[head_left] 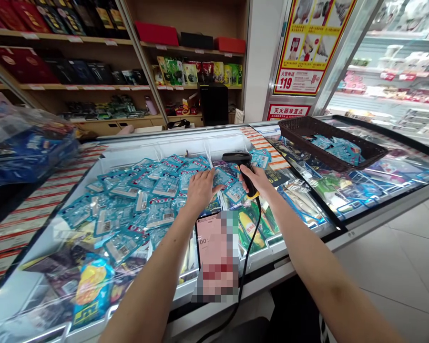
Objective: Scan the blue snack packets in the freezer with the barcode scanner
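My right hand (256, 180) grips a black and yellow barcode scanner (238, 157), its head pointing left and its cable running down toward me. Beside it, my left hand (200, 188) lies over the blue packets with fingers stretched out and thumb apart; whether anything is under the palm is hidden. Many small blue packets (166, 185) with white barcode labels spread across the glass freezer lid, mostly left of my hands. One blue packet (224, 178) lies between my hands, below the scanner head. A phone (209, 243) lies nearer to me, partly blurred out.
A brown basket (291, 127) with several blue packets (339, 148) stands on the freezer at the right. Bagged goods (32, 147) sit at the left. The scanner cable (252, 238) crosses the freezer's front edge. Shelves (186, 47) of boxes and pouches stand behind.
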`<action>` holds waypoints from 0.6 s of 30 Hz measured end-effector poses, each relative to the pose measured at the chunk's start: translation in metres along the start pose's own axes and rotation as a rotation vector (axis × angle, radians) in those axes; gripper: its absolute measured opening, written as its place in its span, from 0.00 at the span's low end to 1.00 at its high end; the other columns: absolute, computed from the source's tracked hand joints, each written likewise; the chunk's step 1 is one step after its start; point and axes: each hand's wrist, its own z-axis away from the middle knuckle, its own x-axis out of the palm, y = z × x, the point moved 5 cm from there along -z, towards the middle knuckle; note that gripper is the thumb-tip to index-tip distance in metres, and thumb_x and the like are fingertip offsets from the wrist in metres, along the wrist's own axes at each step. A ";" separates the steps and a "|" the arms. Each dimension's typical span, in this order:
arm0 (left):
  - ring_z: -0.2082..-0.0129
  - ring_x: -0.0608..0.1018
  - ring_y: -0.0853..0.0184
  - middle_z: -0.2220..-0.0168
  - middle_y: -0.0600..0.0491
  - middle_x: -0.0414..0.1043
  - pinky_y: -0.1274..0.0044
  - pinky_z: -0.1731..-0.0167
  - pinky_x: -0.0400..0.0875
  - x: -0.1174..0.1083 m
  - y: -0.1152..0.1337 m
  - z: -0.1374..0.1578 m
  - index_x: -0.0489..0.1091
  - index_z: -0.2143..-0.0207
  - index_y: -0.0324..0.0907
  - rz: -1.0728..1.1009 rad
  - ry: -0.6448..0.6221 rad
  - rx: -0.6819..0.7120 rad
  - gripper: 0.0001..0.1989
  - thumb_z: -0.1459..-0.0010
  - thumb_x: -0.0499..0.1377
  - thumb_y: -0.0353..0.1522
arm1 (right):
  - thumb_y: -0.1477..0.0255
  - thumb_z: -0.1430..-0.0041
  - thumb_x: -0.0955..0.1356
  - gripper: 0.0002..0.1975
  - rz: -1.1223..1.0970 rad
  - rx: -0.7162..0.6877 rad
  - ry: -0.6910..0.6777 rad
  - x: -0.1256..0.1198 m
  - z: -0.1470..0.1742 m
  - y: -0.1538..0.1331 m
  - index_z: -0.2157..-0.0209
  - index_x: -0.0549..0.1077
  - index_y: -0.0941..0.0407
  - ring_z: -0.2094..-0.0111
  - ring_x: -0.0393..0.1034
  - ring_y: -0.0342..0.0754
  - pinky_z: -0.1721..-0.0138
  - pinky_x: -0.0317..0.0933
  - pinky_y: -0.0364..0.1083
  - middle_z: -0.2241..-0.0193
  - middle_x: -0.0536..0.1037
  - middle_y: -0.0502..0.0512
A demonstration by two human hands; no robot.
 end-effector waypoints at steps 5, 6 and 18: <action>0.45 0.70 0.48 0.47 0.36 0.66 0.59 0.47 0.65 -0.004 -0.013 -0.001 0.55 0.36 0.37 0.172 0.106 -0.130 0.37 0.43 0.62 0.40 | 0.45 0.50 0.70 0.26 0.047 0.025 -0.010 0.001 0.003 0.000 0.74 0.69 0.56 0.86 0.63 0.42 0.87 0.58 0.42 0.85 0.70 0.50; 0.46 0.71 0.49 0.47 0.36 0.65 0.60 0.48 0.66 -0.005 -0.017 -0.001 0.54 0.36 0.36 0.213 0.138 -0.172 0.37 0.44 0.63 0.38 | 0.46 0.50 0.71 0.25 0.042 0.024 -0.007 0.001 0.003 -0.001 0.74 0.70 0.56 0.86 0.63 0.42 0.87 0.58 0.41 0.84 0.71 0.50; 0.64 0.75 0.61 0.58 0.45 0.71 0.67 0.60 0.72 -0.007 -0.039 0.003 0.55 0.38 0.38 0.571 0.314 -0.405 0.33 0.45 0.60 0.32 | 0.47 0.46 0.69 0.25 0.094 0.018 -0.143 0.008 0.011 -0.010 0.74 0.70 0.56 0.86 0.62 0.42 0.86 0.58 0.41 0.86 0.69 0.50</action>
